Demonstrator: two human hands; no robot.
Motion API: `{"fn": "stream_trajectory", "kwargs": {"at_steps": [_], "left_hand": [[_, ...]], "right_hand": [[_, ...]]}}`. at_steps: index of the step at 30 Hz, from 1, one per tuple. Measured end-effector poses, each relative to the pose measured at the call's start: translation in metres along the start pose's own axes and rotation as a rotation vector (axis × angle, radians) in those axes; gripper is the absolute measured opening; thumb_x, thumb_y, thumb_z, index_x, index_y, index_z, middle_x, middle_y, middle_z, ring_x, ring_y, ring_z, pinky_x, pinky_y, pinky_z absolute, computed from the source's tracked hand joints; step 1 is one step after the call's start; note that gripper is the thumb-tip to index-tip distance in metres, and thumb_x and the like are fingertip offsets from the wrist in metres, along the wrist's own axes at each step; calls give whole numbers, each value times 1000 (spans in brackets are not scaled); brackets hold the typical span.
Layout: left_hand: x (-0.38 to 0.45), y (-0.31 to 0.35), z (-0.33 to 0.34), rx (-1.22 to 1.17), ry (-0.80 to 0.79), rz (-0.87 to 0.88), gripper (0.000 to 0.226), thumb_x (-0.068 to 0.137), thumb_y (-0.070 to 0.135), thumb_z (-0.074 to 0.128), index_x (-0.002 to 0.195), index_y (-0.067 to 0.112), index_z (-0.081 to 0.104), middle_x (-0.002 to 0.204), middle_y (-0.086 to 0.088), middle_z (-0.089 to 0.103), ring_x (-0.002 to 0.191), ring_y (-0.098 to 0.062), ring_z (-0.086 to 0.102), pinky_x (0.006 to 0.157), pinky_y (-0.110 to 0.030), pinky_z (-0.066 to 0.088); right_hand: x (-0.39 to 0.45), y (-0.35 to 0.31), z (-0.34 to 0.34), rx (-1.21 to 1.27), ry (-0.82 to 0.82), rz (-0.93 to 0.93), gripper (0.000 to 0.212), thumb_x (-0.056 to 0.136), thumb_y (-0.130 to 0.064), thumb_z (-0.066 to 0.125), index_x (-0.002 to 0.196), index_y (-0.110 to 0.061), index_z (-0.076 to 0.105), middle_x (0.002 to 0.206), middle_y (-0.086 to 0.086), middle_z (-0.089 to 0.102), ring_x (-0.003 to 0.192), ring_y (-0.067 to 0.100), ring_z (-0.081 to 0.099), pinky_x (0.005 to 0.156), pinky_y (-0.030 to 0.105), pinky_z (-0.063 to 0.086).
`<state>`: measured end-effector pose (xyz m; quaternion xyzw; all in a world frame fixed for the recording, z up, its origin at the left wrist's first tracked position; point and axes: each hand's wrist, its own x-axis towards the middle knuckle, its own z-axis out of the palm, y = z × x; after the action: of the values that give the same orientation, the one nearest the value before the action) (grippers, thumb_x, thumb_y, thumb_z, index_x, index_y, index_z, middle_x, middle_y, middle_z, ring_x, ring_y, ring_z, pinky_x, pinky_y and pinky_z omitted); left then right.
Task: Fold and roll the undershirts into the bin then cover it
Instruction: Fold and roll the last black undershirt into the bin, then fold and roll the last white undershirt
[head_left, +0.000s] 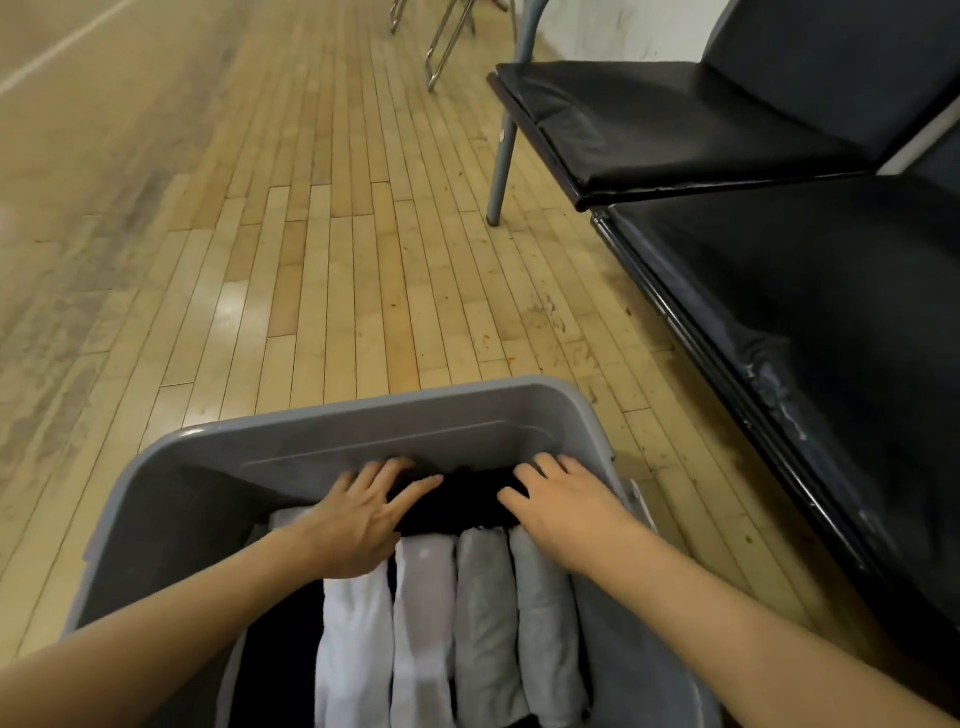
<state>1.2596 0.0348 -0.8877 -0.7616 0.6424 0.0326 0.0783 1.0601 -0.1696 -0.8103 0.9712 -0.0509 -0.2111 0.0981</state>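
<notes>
A grey plastic bin (363, 415) stands on the wooden floor below me. Inside lie several rolled undershirts side by side: a white roll (353, 634), a pale one (423, 623) and two grey rolls (485, 618). A black rolled undershirt (462, 499) lies crosswise against the bin's far wall. My left hand (358, 514) presses on its left end with fingers spread. My right hand (561, 504) presses on its right end, fingers straight. Another dark garment (280, 654) fills the bin's left side.
A black padded bench (779, 291) on metal legs runs along the right, close to the bin. Chair legs (441, 47) stand at the far top. Wooden floorboards (260, 260) stretch ahead and left.
</notes>
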Motion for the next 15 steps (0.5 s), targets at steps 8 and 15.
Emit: {"fn": "stream_trajectory", "kwargs": {"at_steps": [8,15], "left_hand": [[19,33,-124,-21,160,149,82,94,66,46,163,37,10,161,-9,27,140,-31,37,111,-49,40],[84,118,-243,-27,334,304,80,96,72,39,159,45,-2,166,-4,10,147,-29,25,116,-49,32]], "right_hand": [[-107,52,-89,-115,180,2,54,103,-50,49,150,-25,38,155,14,41,142,36,39,116,53,35],[-281,110,-135,-146,149,416,62,102,-60,35,158,-35,27,162,0,33,145,24,38,116,41,39]]}}
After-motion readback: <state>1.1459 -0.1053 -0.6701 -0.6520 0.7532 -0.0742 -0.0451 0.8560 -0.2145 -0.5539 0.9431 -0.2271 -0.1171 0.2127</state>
